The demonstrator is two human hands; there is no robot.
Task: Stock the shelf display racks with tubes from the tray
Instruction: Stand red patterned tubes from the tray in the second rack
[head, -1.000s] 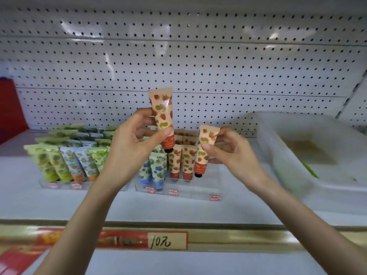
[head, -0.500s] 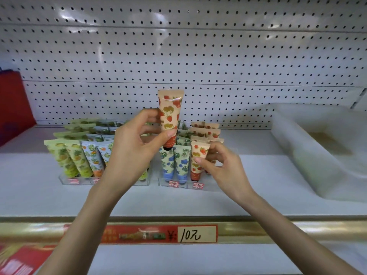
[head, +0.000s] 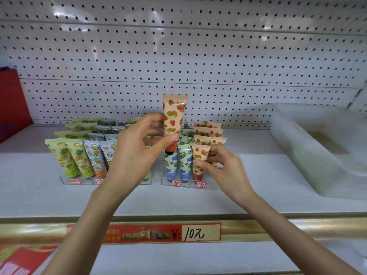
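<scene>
1. Red panel (head: 12,104) at the far left edge, beside the white pegboard (head: 198,56) that backs the shelf (head: 258,185).
2. Left rack (head: 83,182), clear plastic, standing on the shelf. It holds rows of pineapple-print tubes (head: 65,157) and orange-print tubes (head: 94,155), caps down.
3. Left hand (head: 135,155), in front of the left rack's right end. Thumb and fingers curl round the raised strawberry tube (head: 174,116) near its cap, holding it upright, crimped end up, above both racks.
4. Right rack (head: 186,184), clear plastic, just right of the left rack. Blue-print tubes (head: 170,161) stand at its front left, and strawberry-print tubes (head: 208,132) stand in rows behind on the right.
5. Price strip (head: 200,233), red with a handwritten "10" label, on the gold shelf edge below the hands.
6. Right hand (head: 226,171), at the right rack's front. Thumb and fingertips pinch the lower strawberry tube (head: 200,153), which stands cap down in the front row just beside the blue-print tubes.
7. Tray (head: 294,151), translucent white, on the shelf well to the right of the racks. A brownish patch shows on its floor; whether tubes lie in it cannot be told.
</scene>
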